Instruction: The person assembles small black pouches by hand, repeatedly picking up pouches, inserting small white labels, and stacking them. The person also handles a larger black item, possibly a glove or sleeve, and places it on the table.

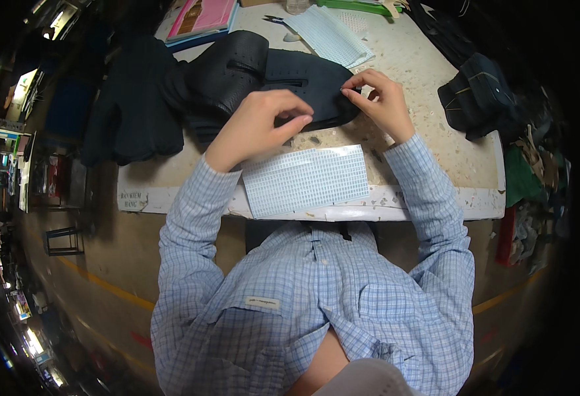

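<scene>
A stack of dark, flat pieces with a rounded right end and a slot lies on the table. Over its left part a black, grained leather-like piece is folded back. My right hand pinches at the rounded right end, thumb and forefinger together on the edge. My left hand hovers over the near side of the stack, its fingers curled and the thumb close to the fingertips; anything between them is too small to make out. Just in front lies a pale sheet of small printed labels.
Dark cloth-like pieces hang over the table's left edge. A bundle of dark pieces sits at the right edge. Farther back are another label sheet, thread snips, a pink book and a green tray.
</scene>
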### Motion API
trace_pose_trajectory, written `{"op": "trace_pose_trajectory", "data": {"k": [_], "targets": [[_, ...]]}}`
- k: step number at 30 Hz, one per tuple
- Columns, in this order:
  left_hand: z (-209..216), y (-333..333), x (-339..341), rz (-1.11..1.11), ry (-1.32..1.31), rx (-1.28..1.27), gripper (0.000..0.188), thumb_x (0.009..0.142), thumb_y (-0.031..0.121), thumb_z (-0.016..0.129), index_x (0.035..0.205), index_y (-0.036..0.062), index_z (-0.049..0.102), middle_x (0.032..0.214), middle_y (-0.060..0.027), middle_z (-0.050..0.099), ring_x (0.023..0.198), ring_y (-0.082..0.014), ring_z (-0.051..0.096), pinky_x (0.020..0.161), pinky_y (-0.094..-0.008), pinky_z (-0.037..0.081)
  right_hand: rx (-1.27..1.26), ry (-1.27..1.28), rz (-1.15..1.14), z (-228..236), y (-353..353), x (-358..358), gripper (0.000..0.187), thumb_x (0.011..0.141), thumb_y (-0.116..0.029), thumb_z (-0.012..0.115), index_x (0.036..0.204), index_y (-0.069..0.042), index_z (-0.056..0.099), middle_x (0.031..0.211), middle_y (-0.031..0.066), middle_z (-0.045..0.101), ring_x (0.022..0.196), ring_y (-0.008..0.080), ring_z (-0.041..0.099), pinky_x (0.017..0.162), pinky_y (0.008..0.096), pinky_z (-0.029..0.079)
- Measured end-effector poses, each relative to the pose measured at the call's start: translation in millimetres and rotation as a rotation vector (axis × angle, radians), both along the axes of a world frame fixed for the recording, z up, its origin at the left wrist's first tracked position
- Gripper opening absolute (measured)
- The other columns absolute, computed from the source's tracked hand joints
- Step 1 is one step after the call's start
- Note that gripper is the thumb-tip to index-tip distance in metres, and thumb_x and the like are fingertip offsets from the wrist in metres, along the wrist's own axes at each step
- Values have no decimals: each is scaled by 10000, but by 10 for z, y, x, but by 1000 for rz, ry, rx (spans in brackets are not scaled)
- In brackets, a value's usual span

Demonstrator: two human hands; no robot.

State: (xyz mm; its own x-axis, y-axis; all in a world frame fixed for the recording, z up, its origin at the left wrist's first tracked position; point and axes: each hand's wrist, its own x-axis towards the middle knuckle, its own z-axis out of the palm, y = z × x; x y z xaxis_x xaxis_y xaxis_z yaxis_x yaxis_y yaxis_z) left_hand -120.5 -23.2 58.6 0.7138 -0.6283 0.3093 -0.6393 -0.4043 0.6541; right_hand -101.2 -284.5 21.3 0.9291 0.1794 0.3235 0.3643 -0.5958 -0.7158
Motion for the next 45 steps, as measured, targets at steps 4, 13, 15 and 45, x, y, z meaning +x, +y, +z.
{"op": "trace_pose_trajectory", "data": {"k": [4,13,15,45], "targets": [[-70,-311,319,30,-179,198,355,794,244,763,1009,28,581,959,-119,622,869,-277,658,736,-354,536,-245,-319,41,-48,67,221,85,784,-152,738,827,-82,713,912,16,638,925,203,581,680,330,522],[-270,-494,395,167,-264,332,488,742,346,775,1102,119,538,976,-98,594,849,-290,643,709,-398,538,-346,-368,-215,-101,109,300,72,769,-156,732,792,-91,711,925,10,615,982,212,568,762,356,537],[-252,-453,435,189,-155,177,425,791,255,715,1165,140,549,977,-111,625,826,-292,660,680,-392,546,-258,-375,-321,-52,-7,357,85,765,-171,740,795,-93,723,921,33,639,957,232,572,772,370,516],[-272,-417,328,189,-401,294,573,595,482,860,952,124,590,873,-45,586,751,-262,670,642,-371,555,-239,-254,-87,-216,288,104,277,768,-102,714,1012,-137,587,806,13,697,811,242,633,717,374,521]]}}
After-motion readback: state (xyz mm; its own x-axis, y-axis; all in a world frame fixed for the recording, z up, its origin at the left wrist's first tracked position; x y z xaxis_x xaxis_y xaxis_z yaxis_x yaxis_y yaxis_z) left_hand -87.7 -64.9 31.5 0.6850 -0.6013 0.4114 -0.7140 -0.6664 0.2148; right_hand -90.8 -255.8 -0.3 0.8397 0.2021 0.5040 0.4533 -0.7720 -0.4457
